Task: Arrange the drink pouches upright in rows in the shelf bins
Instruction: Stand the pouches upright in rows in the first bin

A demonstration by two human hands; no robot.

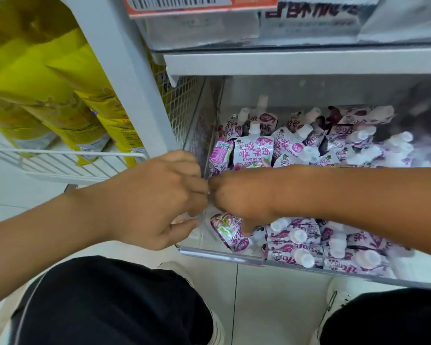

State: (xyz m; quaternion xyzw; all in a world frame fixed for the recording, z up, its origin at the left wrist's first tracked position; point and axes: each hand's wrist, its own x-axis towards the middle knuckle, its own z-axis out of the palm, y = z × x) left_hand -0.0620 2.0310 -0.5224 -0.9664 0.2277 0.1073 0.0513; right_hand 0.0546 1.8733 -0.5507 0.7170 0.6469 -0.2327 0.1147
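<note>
Where the white shelf frame (125,78) crosses the view, much is cut off: the upper shelf's grey packets (316,18) are blurred and cropped by the top edge, and the yellow packs (60,90) in the wire basket (67,163) at left are smeared, text unreadable. Black trouser legs (115,302) and a white shoe (339,295) are seen at the bottom, partly out of frame. A clear plastic bin (222,253) is seen on the low shelf, its far right side lost in dark glare. Drink pouches (358,143) fill it, approx. all white w/ purple print, purple fruit graphics and white screw caps; most lie tilted or flat in a jumble, caps pointing various ways, and those at the front right are blurred. One upright pouch (253,150) is shown facing the camera near the bin's left wall, its lower part hidden behind the right hand (239,197). That hand is reached across inside the bin, fingers curled downward; what they hold, if anything, cannot be told. A front pouch (228,231) lies tilted just below it, partly covered by the thumb. The left hand (159,195) is placed at the bin's left wall, fingers bent and pinched narrow against the clear edge, fingertips hard to separate from the plastic.
</note>
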